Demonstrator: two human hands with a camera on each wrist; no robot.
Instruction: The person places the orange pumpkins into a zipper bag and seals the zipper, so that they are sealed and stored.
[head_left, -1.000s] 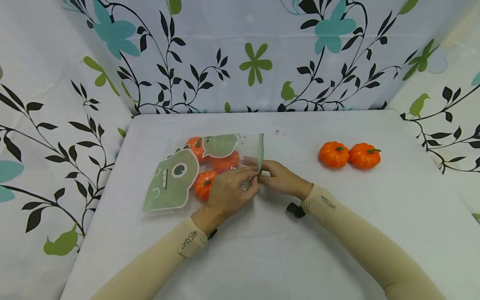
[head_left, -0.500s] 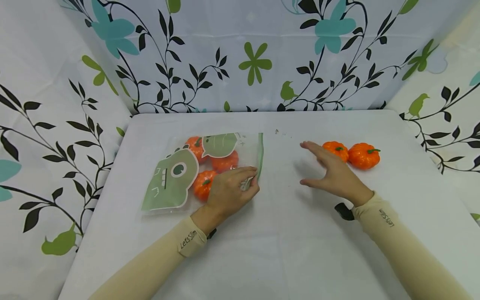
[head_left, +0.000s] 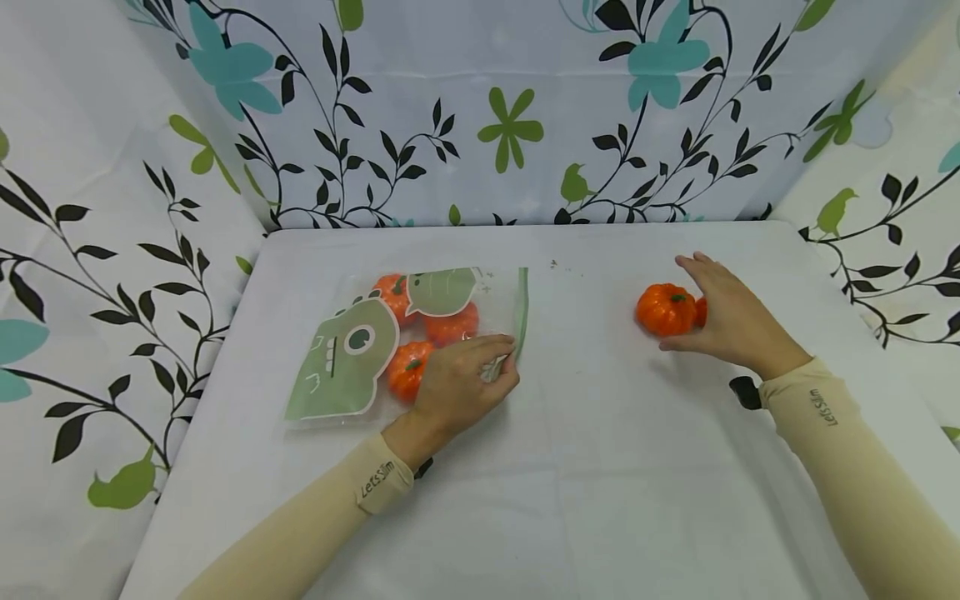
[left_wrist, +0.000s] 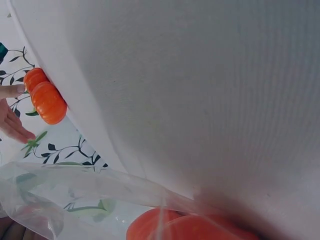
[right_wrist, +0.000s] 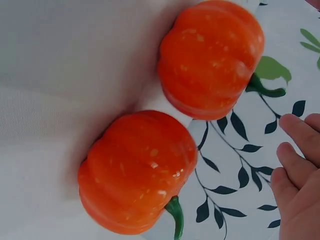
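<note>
Pumpkins in glossy orange with green stems stand side by side at my right hand, its fingers spread and holding nothing. White tabletop separates the pair from the clear bag, which contains three more pumpkins; my left hand pinches the bag's edge.

My left hand is bent over at the knuckles, thumb tip and index fingertip pinched together; left forearm slants forward and rightward, sleeved to the wrist; my right hand is well apart from it, farther forward, fingers loosely extended, thumb spread away on the near side, palm facing left; right forearm angles in from the lower right, also sleeved to the wrist.
</note>
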